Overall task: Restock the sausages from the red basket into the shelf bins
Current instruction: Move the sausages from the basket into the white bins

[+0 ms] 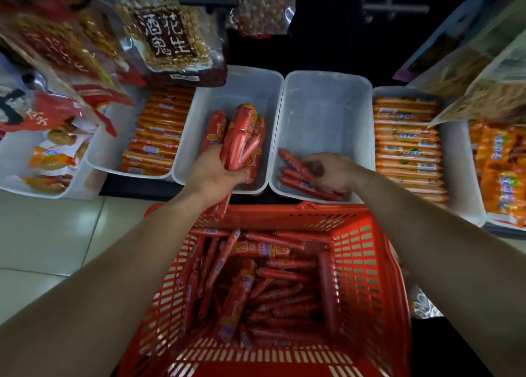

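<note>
Pale floor tiles [42,234] are seen below a low shelf [136,187] lined with white bins, and bags of peanuts [168,34] are hung above it. A bundle of sausages [242,137] is gripped by the left hand [212,174], the fingers curled round it. It is held over the left bin [256,77] directly ahead of that hand, where more red packs [212,131] are lying. Just beside it, the right hand [330,171] is lowered into the right bin [327,97]. Its fingers are bent over a few thin sausages [301,177] at the near end and touch them, though whether they are clasped cannot be told. Below both hands, between the forearms, the red basket [370,262] is seen, with a heap of loose sausages [256,285] lying in it. Bins of orange packs [407,143] are ranged outside each hand.
</note>
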Demonstrator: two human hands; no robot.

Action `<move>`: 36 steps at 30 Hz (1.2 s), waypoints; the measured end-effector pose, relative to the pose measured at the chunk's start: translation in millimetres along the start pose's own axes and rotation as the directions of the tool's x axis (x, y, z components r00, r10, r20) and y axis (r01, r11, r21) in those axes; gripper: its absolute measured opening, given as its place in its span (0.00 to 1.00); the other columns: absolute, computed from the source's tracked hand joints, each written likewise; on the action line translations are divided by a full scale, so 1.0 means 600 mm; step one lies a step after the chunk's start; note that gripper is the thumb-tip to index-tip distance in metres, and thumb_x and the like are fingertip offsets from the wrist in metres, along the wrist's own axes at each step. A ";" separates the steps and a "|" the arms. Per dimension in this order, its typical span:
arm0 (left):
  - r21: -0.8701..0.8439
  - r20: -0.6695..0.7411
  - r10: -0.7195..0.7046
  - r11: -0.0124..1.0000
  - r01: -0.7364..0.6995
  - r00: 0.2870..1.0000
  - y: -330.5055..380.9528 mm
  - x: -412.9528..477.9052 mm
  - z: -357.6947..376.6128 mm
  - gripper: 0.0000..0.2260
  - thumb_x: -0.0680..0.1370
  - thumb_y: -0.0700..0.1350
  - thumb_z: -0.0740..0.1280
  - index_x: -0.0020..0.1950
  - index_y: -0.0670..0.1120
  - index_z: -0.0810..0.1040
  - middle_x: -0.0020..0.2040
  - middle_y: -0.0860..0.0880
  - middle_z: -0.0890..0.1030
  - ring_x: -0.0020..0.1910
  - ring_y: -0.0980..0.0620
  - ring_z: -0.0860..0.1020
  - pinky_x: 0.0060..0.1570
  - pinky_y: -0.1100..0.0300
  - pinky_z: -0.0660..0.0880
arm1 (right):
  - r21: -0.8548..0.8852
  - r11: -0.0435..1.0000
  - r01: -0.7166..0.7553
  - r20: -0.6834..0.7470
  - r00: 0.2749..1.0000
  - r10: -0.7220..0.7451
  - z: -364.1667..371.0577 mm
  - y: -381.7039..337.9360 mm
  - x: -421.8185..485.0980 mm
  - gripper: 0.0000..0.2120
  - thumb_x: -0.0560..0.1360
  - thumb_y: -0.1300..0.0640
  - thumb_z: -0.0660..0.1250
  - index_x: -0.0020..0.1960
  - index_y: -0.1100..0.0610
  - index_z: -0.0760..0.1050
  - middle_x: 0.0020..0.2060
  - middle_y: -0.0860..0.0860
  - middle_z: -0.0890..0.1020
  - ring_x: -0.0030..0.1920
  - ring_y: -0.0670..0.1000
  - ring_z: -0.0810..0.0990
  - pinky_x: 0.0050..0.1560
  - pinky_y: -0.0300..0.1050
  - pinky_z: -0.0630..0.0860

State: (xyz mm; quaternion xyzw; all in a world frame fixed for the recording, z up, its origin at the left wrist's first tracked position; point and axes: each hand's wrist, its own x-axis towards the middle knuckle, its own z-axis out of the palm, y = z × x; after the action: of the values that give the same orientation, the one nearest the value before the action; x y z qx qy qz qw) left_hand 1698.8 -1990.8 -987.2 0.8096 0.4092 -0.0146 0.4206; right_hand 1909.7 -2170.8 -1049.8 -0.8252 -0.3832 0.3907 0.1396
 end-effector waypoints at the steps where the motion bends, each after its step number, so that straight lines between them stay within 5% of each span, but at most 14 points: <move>1: 0.016 0.006 0.013 1.000 -0.013 1.000 0.010 0.000 0.000 0.22 0.72 0.49 0.76 0.64 0.50 0.74 0.51 0.53 0.79 0.50 0.52 0.77 0.52 0.58 0.70 | -0.045 0.999 0.004 0.020 1.000 -0.003 -0.004 -0.001 -0.007 0.23 0.70 0.59 0.74 0.63 0.44 0.77 0.52 0.45 0.81 0.54 0.49 0.79 0.56 0.41 0.74; 5: 0.081 0.037 0.089 0.992 -0.092 0.995 0.061 0.004 0.013 0.22 0.71 0.49 0.77 0.63 0.50 0.75 0.50 0.53 0.80 0.48 0.53 0.78 0.48 0.60 0.69 | -0.242 0.970 -0.017 -0.025 1.000 0.012 -0.023 0.006 -0.047 0.13 0.71 0.61 0.70 0.54 0.50 0.80 0.51 0.49 0.84 0.54 0.53 0.81 0.50 0.40 0.74; 12: 0.314 0.222 0.204 0.911 -0.268 0.954 0.147 0.063 0.095 0.21 0.68 0.50 0.78 0.57 0.49 0.75 0.50 0.50 0.80 0.48 0.49 0.79 0.45 0.58 0.70 | 0.037 0.999 0.011 -0.523 0.852 0.011 -0.039 0.059 -0.129 0.07 0.74 0.58 0.67 0.50 0.51 0.81 0.47 0.50 0.84 0.48 0.53 0.82 0.49 0.49 0.79; 19: 0.536 0.427 0.273 0.691 -0.485 0.862 0.201 0.137 0.193 0.25 0.70 0.47 0.78 0.63 0.50 0.72 0.53 0.48 0.78 0.48 0.47 0.76 0.50 0.53 0.74 | 0.183 0.982 -0.038 -0.567 0.813 0.136 -0.004 0.131 -0.151 0.09 0.75 0.59 0.67 0.53 0.51 0.80 0.50 0.51 0.82 0.47 0.53 0.81 0.47 0.48 0.77; 24: 0.478 0.522 0.180 0.748 -0.461 0.834 0.163 0.166 0.229 0.23 0.71 0.49 0.78 0.63 0.54 0.75 0.59 0.52 0.80 0.55 0.48 0.78 0.58 0.49 0.75 | 0.227 0.974 -0.014 -0.589 0.795 0.148 0.008 0.133 -0.149 0.08 0.75 0.59 0.66 0.52 0.51 0.78 0.48 0.50 0.81 0.45 0.53 0.79 0.44 0.49 0.77; 30: 0.359 0.358 0.270 0.844 -0.399 0.894 0.133 0.136 0.195 0.23 0.73 0.50 0.76 0.66 0.50 0.76 0.62 0.51 0.80 0.59 0.50 0.78 0.58 0.58 0.73 | 0.190 0.980 -0.054 -0.572 0.806 0.155 0.002 0.115 -0.154 0.09 0.75 0.59 0.66 0.55 0.54 0.78 0.52 0.52 0.78 0.48 0.56 0.79 0.46 0.50 0.77; 36: 0.197 0.199 0.287 0.925 -0.325 0.937 0.098 0.009 0.106 0.11 0.74 0.49 0.74 0.56 0.53 0.79 0.47 0.58 0.80 0.48 0.57 0.79 0.48 0.62 0.74 | 0.122 0.989 -0.084 -0.573 0.807 0.139 -0.011 0.054 -0.202 0.11 0.75 0.59 0.67 0.57 0.55 0.78 0.54 0.54 0.78 0.52 0.59 0.79 0.48 0.49 0.75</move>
State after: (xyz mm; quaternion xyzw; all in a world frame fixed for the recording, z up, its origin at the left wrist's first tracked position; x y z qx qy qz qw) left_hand 1762.5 -2050.0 -990.8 0.9021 0.2367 -0.0628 0.3554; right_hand 1882.7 -2281.7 -997.4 -0.9188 -0.2552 0.1451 0.2639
